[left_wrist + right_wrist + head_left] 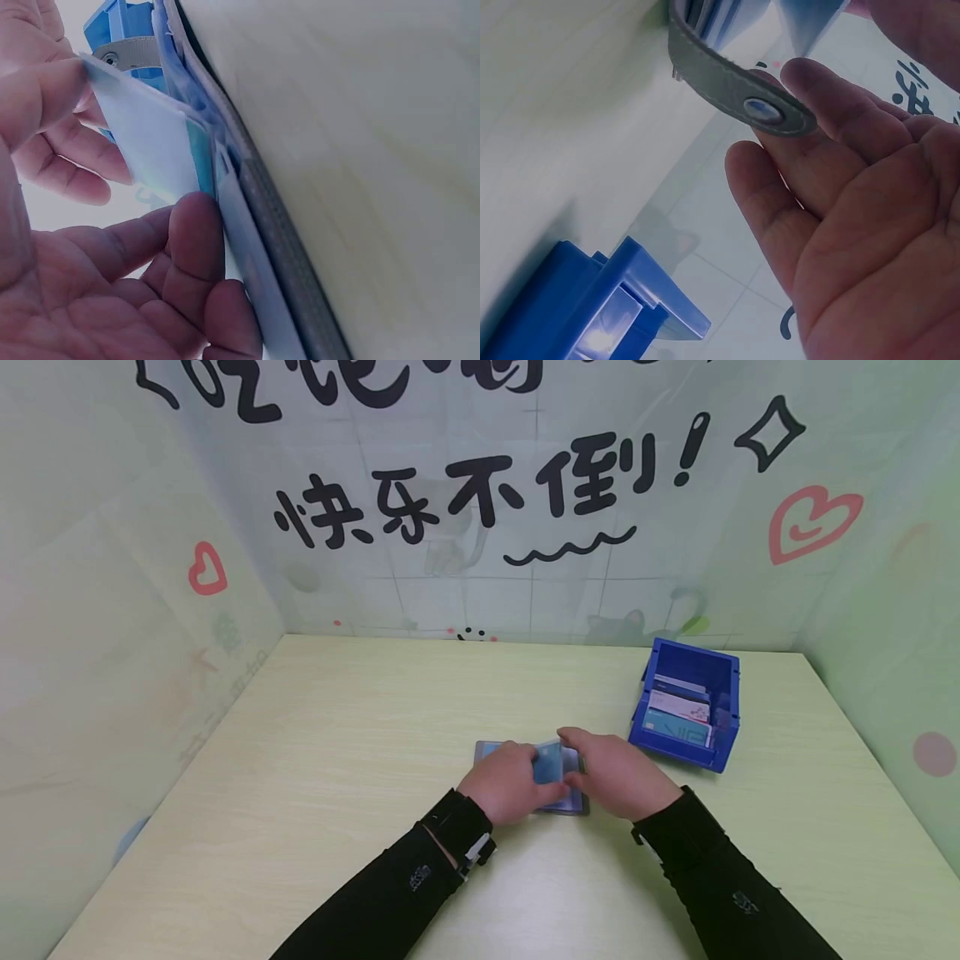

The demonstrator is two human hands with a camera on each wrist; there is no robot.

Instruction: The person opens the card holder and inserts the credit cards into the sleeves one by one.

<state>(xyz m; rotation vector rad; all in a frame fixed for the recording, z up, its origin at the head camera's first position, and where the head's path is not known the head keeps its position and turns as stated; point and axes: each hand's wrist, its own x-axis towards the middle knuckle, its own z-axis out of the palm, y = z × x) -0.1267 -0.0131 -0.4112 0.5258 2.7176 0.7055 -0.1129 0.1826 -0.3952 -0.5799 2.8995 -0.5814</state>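
A light blue card stands tilted over a card holder with clear sleeves, which lies on the table. My left hand holds the card, thumb at one corner and fingers at its other end, as the left wrist view shows the card close up. My right hand has its index fingertip and thumb at the card's right edge. In the right wrist view its other fingers extend beside the holder's grey snap strap. How far the card sits in a sleeve is hidden.
A blue plastic bin with several cards standing in it is at the back right of the wooden table. Printed fabric walls enclose the table at the back and sides.
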